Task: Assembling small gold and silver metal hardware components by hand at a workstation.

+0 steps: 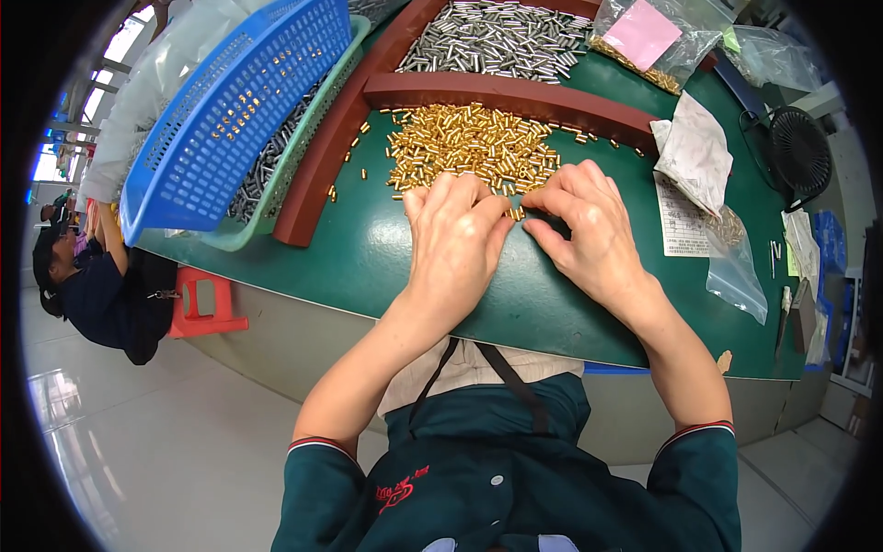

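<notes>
Head view | left hand (449,235), right hand (590,219): fingers bent at gold pieces (515,213), grasp unclear | inside near edge of tabletop (543,299) | best: pinch lightly, clear of gold pile (469,147)

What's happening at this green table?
A person has both bare hands over the green table, just in front of a loose pile of small gold cylinders. The left hand and right hand nearly meet, with a few gold pieces between their fingertips; whether they are gripped or only touched is unclear. Beyond a red-brown bar lie silver pins. A blue basket stands to the left.
</notes>
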`<state>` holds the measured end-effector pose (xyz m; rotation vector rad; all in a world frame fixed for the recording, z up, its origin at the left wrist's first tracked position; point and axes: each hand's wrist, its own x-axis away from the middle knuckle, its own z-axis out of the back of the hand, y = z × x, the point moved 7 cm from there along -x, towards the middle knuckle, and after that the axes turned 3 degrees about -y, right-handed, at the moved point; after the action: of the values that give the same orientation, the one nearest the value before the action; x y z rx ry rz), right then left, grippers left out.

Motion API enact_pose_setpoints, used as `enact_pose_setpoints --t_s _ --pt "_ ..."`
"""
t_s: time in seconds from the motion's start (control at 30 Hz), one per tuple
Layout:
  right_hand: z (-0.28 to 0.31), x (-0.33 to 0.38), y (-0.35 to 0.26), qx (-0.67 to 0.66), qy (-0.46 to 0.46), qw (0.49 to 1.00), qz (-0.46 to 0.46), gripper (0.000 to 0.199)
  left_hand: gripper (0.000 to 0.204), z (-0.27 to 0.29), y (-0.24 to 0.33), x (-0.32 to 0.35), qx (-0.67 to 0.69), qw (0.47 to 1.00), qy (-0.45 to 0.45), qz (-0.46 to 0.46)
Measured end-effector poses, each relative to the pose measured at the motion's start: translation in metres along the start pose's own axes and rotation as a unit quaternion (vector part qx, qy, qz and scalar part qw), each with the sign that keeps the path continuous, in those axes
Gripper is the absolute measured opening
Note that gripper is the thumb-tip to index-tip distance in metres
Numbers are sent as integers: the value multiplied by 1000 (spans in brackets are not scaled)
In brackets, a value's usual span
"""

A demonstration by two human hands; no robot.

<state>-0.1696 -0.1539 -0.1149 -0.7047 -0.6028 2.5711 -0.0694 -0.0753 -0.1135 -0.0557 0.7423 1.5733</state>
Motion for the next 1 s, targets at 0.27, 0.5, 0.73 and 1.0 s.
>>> enact_pose_setpoints --t_s 0.27,0.5,0.73,1.0 --pt "-5 2 -4 -1 -10 999 38 12 9 0 1 3 12 1000 -1 -11" --pt "-2 7 -13 10 -25 997 73 8 12 2 8 7 -8 999 -14 -30" --pt "-7 3 -6 -4 -6 999 44 6 11 -3 0 2 -9 1000 -18 -17" --pt "-5 5 -2 -26 -15 999 25 14 9 -3 -2 4 26 999 -9 -16"
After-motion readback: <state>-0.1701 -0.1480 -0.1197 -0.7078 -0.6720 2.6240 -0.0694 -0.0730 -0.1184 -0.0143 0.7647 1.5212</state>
